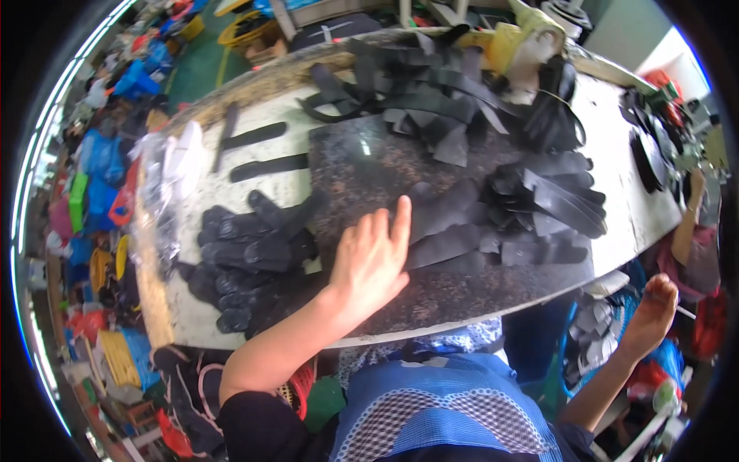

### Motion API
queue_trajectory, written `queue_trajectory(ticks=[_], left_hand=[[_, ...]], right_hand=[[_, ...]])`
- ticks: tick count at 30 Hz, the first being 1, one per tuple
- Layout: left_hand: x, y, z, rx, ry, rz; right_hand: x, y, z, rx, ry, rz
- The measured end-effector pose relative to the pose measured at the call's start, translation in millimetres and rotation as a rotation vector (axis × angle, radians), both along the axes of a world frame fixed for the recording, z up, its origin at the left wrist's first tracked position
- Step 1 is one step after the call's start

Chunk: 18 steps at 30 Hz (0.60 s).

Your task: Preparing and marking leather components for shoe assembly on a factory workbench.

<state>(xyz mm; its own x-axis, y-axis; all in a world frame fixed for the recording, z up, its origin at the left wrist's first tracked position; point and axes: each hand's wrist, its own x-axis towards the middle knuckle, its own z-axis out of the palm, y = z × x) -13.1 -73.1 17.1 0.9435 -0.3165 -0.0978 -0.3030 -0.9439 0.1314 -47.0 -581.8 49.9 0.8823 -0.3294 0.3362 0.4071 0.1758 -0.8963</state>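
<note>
My left hand [371, 250] reaches over a dark speckled stone slab [346, 165] on the table. Its fingers are stretched out and nothing shows in them. The fingertips are nearest to flat black strips [443, 215] with rounded ends, laid overlapping on the slab; whether they touch cannot be told. Off the table's right front edge, my right hand [650, 312] is raised with its fingers curled closed. A thin white stick [685, 313] juts out beside its fingers. Left of the slab lies a heap of folded black pieces [254, 239].
More black strips pile up along the slab's far side [439, 92], beside a tied black bundle [553, 108]. Two single strips [269, 165] lie at left near crumpled clear plastic [154, 208]. A blue basket of grey pieces [596, 331] stands below the table. Another person's arm [687, 219] shows at far right.
</note>
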Motion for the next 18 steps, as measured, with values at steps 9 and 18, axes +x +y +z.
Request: queue_trajectory(ticks=[9, 18], left_hand=[[3, 3, -32, 0.038, -0.286, 0.137], [20, -8, 62, -0.567, -0.374, 0.145]], right_hand=[[16, 71, -53, -0.076, 0.158, 0.143], [4, 111, -49, -0.426, 0.26, 0.105]])
